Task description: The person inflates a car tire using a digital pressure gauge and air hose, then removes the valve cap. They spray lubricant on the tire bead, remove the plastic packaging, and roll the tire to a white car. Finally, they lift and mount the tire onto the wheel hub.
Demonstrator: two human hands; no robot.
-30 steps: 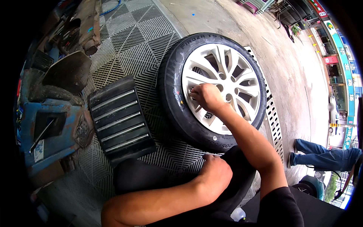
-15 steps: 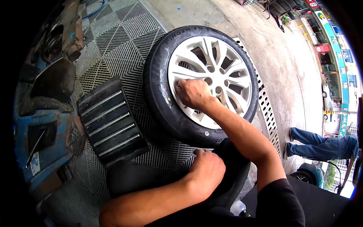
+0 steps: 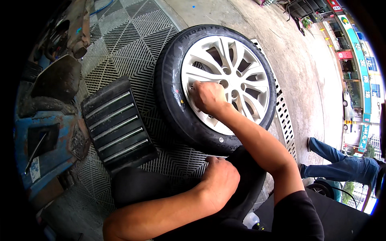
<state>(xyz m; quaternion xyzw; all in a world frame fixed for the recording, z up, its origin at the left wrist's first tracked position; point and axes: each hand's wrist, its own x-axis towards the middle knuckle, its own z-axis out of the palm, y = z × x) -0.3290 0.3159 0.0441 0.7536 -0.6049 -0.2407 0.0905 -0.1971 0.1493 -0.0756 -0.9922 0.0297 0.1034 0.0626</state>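
A car wheel lies face up in front of me, with a black tyre around a silver alloy rim. My right hand is closed at the left edge of the rim, its fingertips down by the lip between spoke and tyre. Whatever those fingers pinch is hidden under the hand. Nearer to me, my left hand is curled over my dark trouser leg, below the tyre and apart from it. Its fingers are mostly tucked out of sight, so I cannot see if anything is inside.
Left of the wheel lies a ribbed black pad on grey grated floor tiles. Worn blue machinery stands at far left. A perforated metal strip runs along the right. A person in blue jeans stands at far right, beside a hose.
Both of my hands keep almost the same places and poses. The view has shifted slightly. At far right, the person's legs have moved farther apart.
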